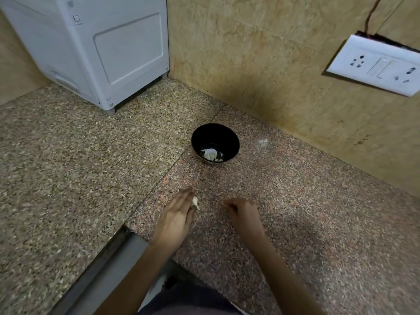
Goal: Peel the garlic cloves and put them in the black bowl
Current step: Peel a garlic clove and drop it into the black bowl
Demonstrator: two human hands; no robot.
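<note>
A black bowl [215,142] stands on the speckled stone counter [306,212] near the wall, with several pale garlic pieces [211,154] at its bottom. In front of it my left hand [176,218] lies with straight fingers, its fingertips beside a small whitish garlic clove or skin [195,202] on the counter. To the right, my right hand [242,213] hovers over the counter with fingers curled down; I see nothing in it. Both hands are blurred.
A white appliance [95,51] stands on feet at the back left corner. A white socket plate [372,64] with switches hangs on the tiled wall at the right. The counter's inner edge and a grey gap [113,264] lie at the lower left.
</note>
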